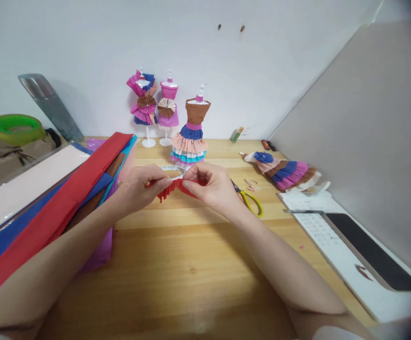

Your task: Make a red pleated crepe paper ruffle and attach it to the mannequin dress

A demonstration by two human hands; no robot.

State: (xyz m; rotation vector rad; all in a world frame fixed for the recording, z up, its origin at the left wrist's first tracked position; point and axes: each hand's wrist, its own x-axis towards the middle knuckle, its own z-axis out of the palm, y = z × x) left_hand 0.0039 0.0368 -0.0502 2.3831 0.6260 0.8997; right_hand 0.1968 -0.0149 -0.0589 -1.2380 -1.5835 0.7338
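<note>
Both my hands meet over the middle of the wooden table (191, 264). My left hand (143, 184) and my right hand (210, 184) pinch a strip of pleated red crepe paper (170, 188) between their fingertips. The paper hangs gathered in folds between them. Just behind the hands lies a roll of clear tape (173, 170). Yellow-handled scissors (251, 200) lie on the table right of my right hand.
Long sheets of red, blue, pink and purple crepe paper (55, 208) lie at the left. Three small mannequins in paper dresses (170, 113) stand at the back; another dress (283, 172) lies at the right. A phone (372, 252) rests on white papers at the right.
</note>
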